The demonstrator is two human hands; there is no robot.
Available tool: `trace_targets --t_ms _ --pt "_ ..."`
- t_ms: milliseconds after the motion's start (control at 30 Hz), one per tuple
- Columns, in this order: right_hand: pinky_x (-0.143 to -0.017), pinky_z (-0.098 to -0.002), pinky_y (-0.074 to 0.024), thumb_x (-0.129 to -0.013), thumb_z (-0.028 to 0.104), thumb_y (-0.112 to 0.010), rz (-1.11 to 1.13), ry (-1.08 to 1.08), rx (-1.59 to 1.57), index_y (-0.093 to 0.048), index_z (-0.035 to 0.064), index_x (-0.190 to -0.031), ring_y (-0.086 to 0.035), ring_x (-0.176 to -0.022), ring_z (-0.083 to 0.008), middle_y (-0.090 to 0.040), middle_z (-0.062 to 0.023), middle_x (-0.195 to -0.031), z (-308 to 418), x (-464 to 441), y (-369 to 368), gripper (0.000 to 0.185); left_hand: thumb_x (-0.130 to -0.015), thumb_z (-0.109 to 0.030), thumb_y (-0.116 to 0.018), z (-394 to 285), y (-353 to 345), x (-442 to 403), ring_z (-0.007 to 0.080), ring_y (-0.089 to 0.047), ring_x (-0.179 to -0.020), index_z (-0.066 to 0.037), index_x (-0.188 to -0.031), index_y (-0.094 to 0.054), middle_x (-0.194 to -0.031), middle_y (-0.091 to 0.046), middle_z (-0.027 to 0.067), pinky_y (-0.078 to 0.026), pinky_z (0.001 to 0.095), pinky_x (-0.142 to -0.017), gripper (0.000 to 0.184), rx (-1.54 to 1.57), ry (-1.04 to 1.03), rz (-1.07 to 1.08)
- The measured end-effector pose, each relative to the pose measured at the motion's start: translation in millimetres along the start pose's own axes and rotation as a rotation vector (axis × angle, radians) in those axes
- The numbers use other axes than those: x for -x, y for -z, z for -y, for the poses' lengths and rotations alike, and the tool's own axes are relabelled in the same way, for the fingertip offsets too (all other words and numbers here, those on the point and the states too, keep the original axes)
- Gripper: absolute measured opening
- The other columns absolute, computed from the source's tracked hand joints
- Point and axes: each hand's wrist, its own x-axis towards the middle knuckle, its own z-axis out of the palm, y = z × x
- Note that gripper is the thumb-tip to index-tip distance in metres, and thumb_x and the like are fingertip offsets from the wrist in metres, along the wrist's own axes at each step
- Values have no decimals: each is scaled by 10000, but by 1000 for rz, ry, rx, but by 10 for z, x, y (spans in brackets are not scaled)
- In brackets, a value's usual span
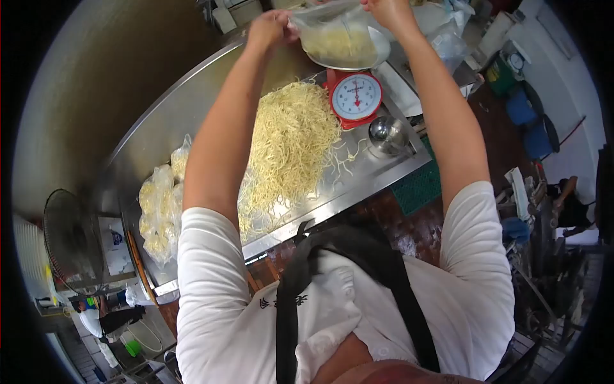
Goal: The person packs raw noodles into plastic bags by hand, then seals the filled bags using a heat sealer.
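Both my hands grip the top of a clear plastic bag [339, 38] with pale yellow noodles inside. My left hand [272, 29] is closed on the bag's left edge, slightly blurred. At the opposite edge my right hand [387, 8] pinches the plastic, partly cut off by the frame's top. The bag is over the metal pan [382, 48] of a red dial scale [356, 97]; whether it rests on the pan I cannot tell. A large heap of loose noodles [291, 141] lies on the steel table below my left hand.
Several filled noodle bags [157, 211] sit at the table's left end. A small metal bowl [388, 135] stands by the scale, near the steel table's [332, 195] raised edge. A fan [73, 240] is at far left. Two other people [96, 320] are in the background.
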Motion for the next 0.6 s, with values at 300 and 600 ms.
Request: trace_targets --t_ms 300,600 --pt "-826 -285 -535 -992 120 -559 63 -236 -438 -633 -12 -1199 -668 -880 -135 -712 -98 -980 527 1197 575 257 -1016 -177 -523 263 5 -444 165 -635 -685 0 -1114 -628 -778 -624 51 -583 316 -675 228 6 -41 30" --pt "-799 -256 -527 -1000 81 -521 185 -657 -740 -611 -27 -1186 -641 -851 -116 -690 -85 -936 -69 2971 485 234 -838 -438 -757 -247 -607 10 140 -553 -524 -14 -1007 -639 -709 -615 63 -470 289 -452 472 -485 -149 -268"
